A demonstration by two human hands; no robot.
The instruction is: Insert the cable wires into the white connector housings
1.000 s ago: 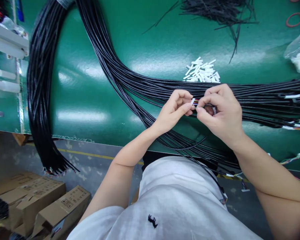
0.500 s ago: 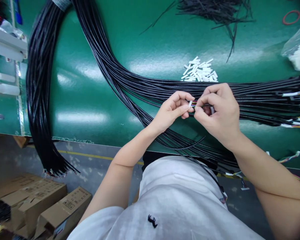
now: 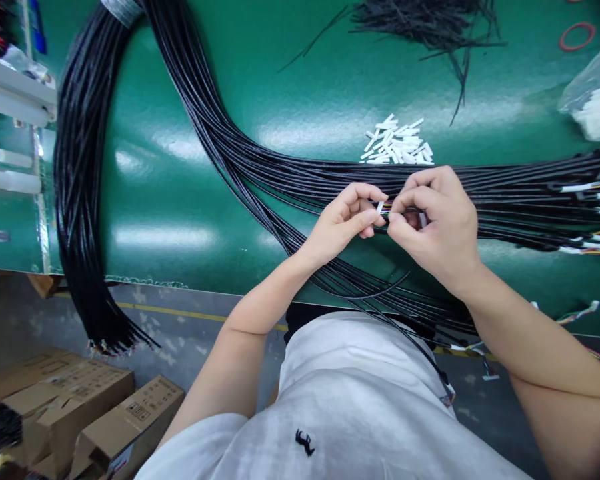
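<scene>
My left hand (image 3: 347, 220) pinches a small white connector (image 3: 380, 207) between thumb and forefinger. My right hand (image 3: 437, 220) is closed round the thin coloured wires of one black cable, right against the connector. Both hands meet above a thick bundle of black cables (image 3: 260, 167) that sweeps across the green table (image 3: 180, 133). A small heap of loose white connectors (image 3: 397, 145) lies just beyond my hands.
The cable bundle loops left and hangs over the table's front edge (image 3: 87, 200). Cut black strands (image 3: 430, 20) lie at the far side, with a red ring (image 3: 577, 35) and a plastic bag of white parts (image 3: 595, 100) at right. Cardboard boxes (image 3: 80, 413) stand on the floor at lower left.
Both hands stay together at the same spot. The connector in my left hand has closed in slightly on the wire ends in my right hand.
</scene>
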